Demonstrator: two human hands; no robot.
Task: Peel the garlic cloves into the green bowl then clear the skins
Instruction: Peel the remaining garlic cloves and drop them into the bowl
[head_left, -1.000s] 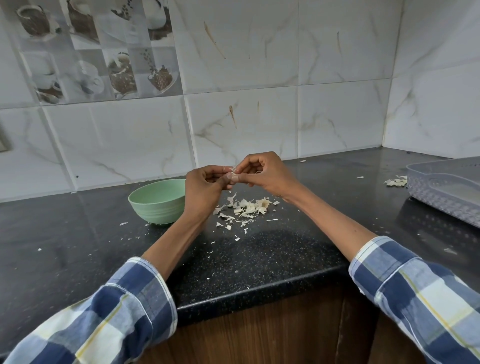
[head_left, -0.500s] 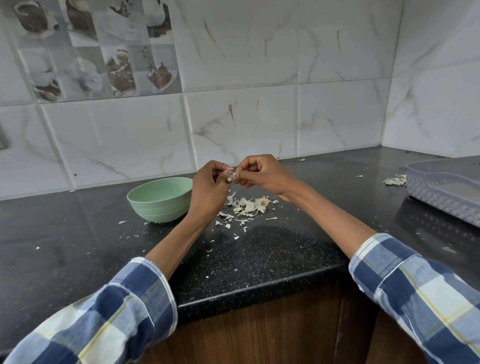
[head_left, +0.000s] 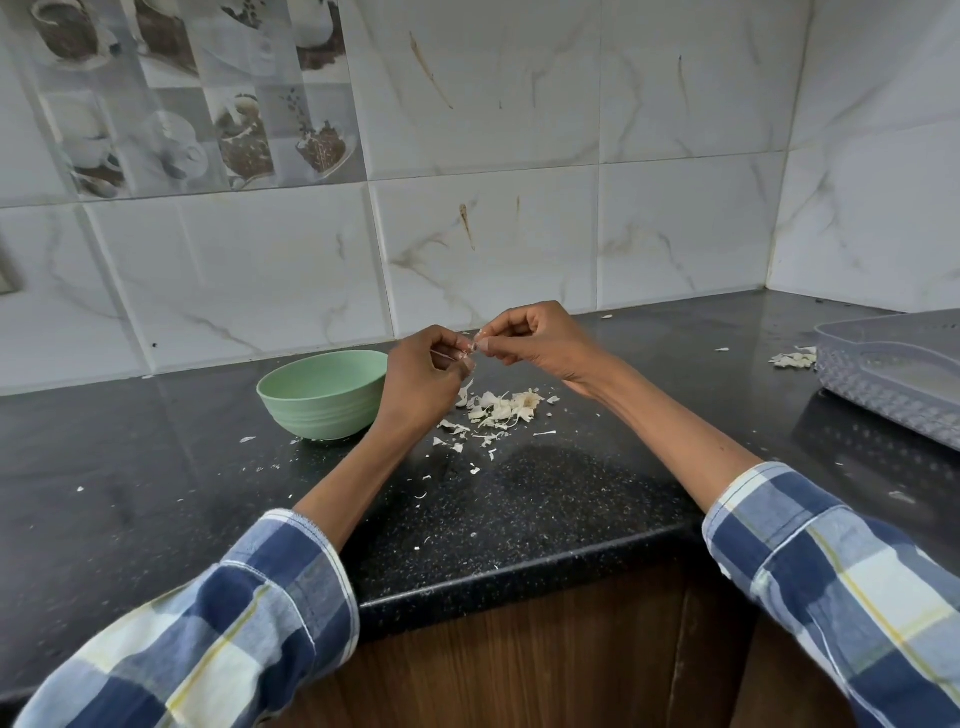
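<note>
A garlic clove (head_left: 470, 352), mostly hidden by fingers, is held above the black counter between both hands. My left hand (head_left: 423, 382) grips it with curled fingers. My right hand (head_left: 530, 340) pinches a bit of its skin at the tip. Just left of my left hand stands the green bowl (head_left: 322, 395); its inside is not visible from here. Below the hands lies a pile of pale garlic skins (head_left: 501, 408), with small flakes scattered toward the counter's front edge.
A grey perforated plastic basket (head_left: 893, 376) sits at the right edge, with a few garlic pieces or skins (head_left: 794, 358) beside it. The tiled wall runs behind, meeting a side wall at the right corner. The black counter (head_left: 156, 467) ends at a front edge over wooden cabinets.
Both hands have stayed together on the clove, shifting slightly. The right hand's fingertips have pulled a little away from the left, drawing at the skin.
</note>
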